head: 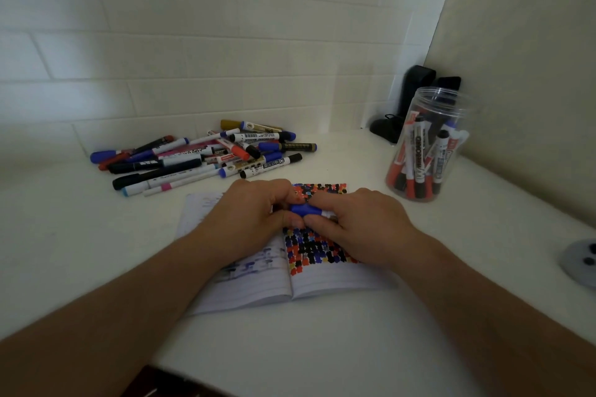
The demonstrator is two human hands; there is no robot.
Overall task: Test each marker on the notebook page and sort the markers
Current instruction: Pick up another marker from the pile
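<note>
Markers labelled "WHITEBOARD" in jar

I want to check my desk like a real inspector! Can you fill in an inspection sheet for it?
Surface: white desk, against a tiled wall.
Job's things: open notebook with colour test marks; marker pile; clear jar holding markers.
Clutter: black objects in the corner; grey round thing at right edge.
Hands: left hand and right hand both grip a blue marker.
Cables: nothing seen.
Surroundings: beige side wall.
</note>
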